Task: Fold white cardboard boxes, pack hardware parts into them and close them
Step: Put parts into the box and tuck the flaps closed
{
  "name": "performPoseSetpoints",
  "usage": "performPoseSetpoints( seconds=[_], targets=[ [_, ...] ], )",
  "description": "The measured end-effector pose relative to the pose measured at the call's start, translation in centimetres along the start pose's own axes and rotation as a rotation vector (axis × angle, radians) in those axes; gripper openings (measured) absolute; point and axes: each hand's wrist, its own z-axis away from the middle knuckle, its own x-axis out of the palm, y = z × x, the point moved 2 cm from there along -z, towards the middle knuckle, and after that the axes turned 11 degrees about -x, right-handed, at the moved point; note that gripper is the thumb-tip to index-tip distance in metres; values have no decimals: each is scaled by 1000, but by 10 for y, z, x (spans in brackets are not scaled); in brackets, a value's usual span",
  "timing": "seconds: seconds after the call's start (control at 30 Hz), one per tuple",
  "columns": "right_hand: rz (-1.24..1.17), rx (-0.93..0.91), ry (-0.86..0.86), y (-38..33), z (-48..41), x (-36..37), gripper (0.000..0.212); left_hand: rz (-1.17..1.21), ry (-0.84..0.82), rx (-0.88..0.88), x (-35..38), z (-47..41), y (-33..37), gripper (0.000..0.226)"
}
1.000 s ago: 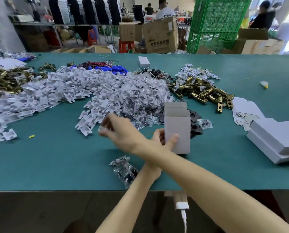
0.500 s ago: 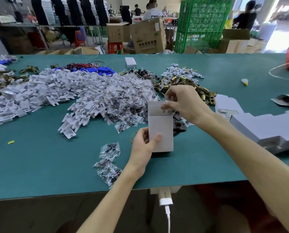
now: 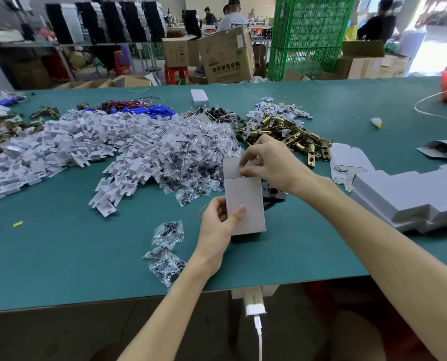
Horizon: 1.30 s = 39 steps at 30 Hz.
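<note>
The green table [image 3: 61, 256] filled the middle of the frame. Across its left and centre lay a wide heap of white plastic pieces [image 3: 74, 147], running into a heap of bagged screws [image 3: 191, 157]. A smaller pile of brass latches [image 3: 290, 136] lay just above centre. At the right edge sat a stack of folded boxes [image 3: 412, 194], with flat blanks [image 3: 347, 162] just beside it.

The white box [image 3: 245, 196] stood upright at centre, its top open and the lid flap raised behind. The left hand [image 3: 217, 225] gripped its lower left side, with the thumb across the front face and the fingers curled behind. The right hand [image 3: 271, 162] hovered over the mouth, its fingers curled and pinching at the top edge, seemingly a side flap.

The box was probably light, thin card that would dent under a hard squeeze. It was best held by its side walls near the corners, and the flaps worked along their creases.

The inside of the box was hidden, so its contents could not be told. It was also unclear whether the right fingertips held a part as well. Dark parts [image 3: 271, 194] behind the box were mostly covered. 2 small bags [image 3: 167, 248] lay at lower centre.
</note>
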Motion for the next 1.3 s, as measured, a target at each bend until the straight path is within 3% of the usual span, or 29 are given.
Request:
performPoseSetpoints(
  seconds=[0.17, 0.37, 0.43, 0.53, 0.6, 0.73, 0.87, 1.1, 1.2, 1.3],
  targets=[
    [41, -26, -37, 6, 6, -4, 12, -3, 1, -2, 1, 0, 0, 30],
    [-41, 106, 224, 27, 16, -3, 11, -6, 1, 2, 0, 1, 1, 32],
    [-34, 210, 142, 42, 26, 7, 14, 0, -1, 0, 0, 1, 0, 32],
    [58, 272, -120, 57, 47, 32, 37, -4, 8, 8, 0, 1, 0, 31],
    [83, 277, -167, 60, 58, 45, 43, -13, 11, 14, 1, 1, 0, 31],
    [110, 237, -82, 65, 59, 47, 24, -12, 12, 10, 1, 1, 0, 28],
    [155, 241, 21, 65, 55, 42, 22, -17, 14, 9, 1, 1, -1, 28],
    [-55, 395, 503, 64, 56, 12, 19, -1, -2, -3, -1, -1, -2, 32],
    [-203, 255, 629, 40, 44, -14, 14, 1, -3, 9, -1, -1, -1, 36],
    [-194, 52, 628, 6, 31, -34, 12, 2, -7, 20, -1, 0, 0, 46]
  ],
)
